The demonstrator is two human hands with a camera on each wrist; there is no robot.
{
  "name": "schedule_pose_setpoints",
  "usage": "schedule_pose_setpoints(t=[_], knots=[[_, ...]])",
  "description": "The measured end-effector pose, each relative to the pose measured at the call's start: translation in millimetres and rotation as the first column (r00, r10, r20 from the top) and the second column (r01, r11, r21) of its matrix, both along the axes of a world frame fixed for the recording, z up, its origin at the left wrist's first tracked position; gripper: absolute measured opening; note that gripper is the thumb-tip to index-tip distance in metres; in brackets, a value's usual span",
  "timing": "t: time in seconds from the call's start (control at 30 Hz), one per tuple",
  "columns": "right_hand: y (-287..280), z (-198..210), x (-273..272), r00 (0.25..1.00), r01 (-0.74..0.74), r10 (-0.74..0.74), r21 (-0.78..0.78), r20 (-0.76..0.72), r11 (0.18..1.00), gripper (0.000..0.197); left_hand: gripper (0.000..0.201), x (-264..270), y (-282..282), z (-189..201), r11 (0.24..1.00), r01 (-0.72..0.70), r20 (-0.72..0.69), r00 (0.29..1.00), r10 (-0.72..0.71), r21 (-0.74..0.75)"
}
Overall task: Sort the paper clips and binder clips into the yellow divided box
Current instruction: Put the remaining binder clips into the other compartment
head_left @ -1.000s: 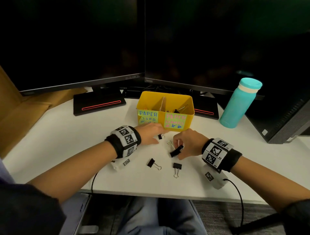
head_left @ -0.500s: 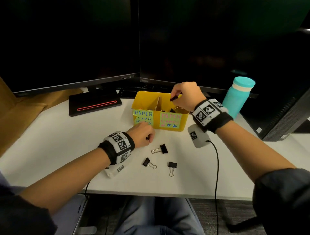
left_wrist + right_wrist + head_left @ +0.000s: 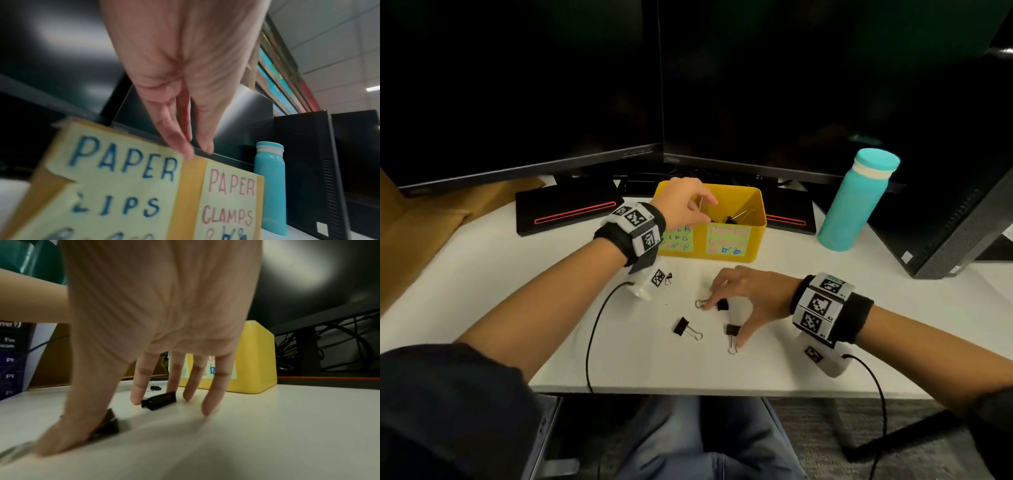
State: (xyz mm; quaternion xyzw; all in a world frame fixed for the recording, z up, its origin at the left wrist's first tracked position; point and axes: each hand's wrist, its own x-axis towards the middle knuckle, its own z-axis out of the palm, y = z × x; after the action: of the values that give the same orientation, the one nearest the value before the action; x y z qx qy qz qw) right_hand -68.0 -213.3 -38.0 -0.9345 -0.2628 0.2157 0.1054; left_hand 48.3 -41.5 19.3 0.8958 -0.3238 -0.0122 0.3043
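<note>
The yellow divided box (image 3: 759,207) (image 3: 185,194) (image 3: 255,361) stands at the back of the white desk, with labels "PAPER CLIPS" on the left and "PAPER CLAMPS" on the right. My left hand (image 3: 703,205) (image 3: 197,151) hovers over its left side, fingers straight and pointing down, nothing visible in them. My right hand (image 3: 724,322) (image 3: 91,425) is spread on the desk. Its index finger touches one black binder clip (image 3: 722,304) (image 3: 159,400) and its thumb touches another (image 3: 732,330) (image 3: 109,423). A third clip (image 3: 683,325) lies to the left, and a smaller one (image 3: 667,278) sits near my left wrist.
A teal bottle (image 3: 856,202) (image 3: 269,186) stands right of the box. Two dark monitors (image 3: 585,85) on black bases (image 3: 568,212) close off the back, and a black computer tower (image 3: 962,222) stands at the right. Cardboard (image 3: 431,222) lies at the left. Wrist cables hang over the front edge.
My right hand came back from the box down onto the binder clips on the desk. My left hand rose from the desk to above the box and its fingers straightened.
</note>
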Motion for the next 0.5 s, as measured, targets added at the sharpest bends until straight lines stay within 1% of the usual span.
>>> schedule_pose_setpoints(t=[0.07,0.1,0.13,0.17,0.2,0.23,0.27,0.3,0.33,0.4,0.43,0.5], knots=[[-3,-3,4,0.999,0.038,-0.04,0.077,0.015,0.996,0.048,0.016,-6,11,1,0.999,-0.028,0.092,0.995,0.031,-0.037],[-3,-3,5,0.999,0.049,-0.05,0.111,0.004,0.993,0.041,0.015,-11,18,2,1.0,-0.01,0.114,0.993,0.011,-0.008],[-3,-3,6,0.999,0.047,-0.046,0.139,-0.014,0.989,0.036,0.017,-18,27,3,0.997,0.031,0.099,0.994,-0.038,0.065],[-3,-3,8,0.999,0.042,-0.039,0.15,-0.023,0.988,0.033,0.025,-26,35,2,0.981,0.078,0.05,0.995,-0.088,0.176],[-2,-2,9,0.999,0.043,-0.041,0.135,-0.016,0.99,0.032,0.038,-34,42,-1,0.942,0.121,-0.018,0.992,-0.122,0.312],[-1,-3,11,0.999,0.051,-0.052,0.11,0.005,0.993,0.031,0.054,-42,48,-6,0.884,0.159,-0.091,0.987,-0.132,0.44],[0,-3,13,0.997,0.064,-0.066,0.084,0.028,0.994,0.031,0.072,-49,52,-13,0.824,0.196,-0.158,0.979,-0.13,0.532],[1,-4,15,0.996,0.076,-0.079,0.056,0.045,0.995,0.031,0.086,-55,56,-20,0.78,0.226,-0.216,0.969,-0.119,0.584],[2,-5,17,0.995,0.087,-0.088,0.027,0.051,0.996,0.032,0.095,-60,58,-26,0.754,0.245,-0.261,0.96,-0.101,0.61],[5,-6,19,0.993,0.108,-0.108,-0.006,0.046,0.994,0.031,0.098,-69,59,-39,0.726,0.245,-0.293,0.954,-0.062,0.642],[5,-6,19,0.992,0.122,-0.121,-0.007,0.046,0.993,0.03,0.095,-73,57,-44,0.721,0.23,-0.282,0.958,-0.05,0.654],[3,-7,18,0.986,0.16,-0.161,0.018,0.049,0.987,0.027,0.08,-83,52,-53,0.733,0.188,-0.224,0.973,-0.049,0.654]])
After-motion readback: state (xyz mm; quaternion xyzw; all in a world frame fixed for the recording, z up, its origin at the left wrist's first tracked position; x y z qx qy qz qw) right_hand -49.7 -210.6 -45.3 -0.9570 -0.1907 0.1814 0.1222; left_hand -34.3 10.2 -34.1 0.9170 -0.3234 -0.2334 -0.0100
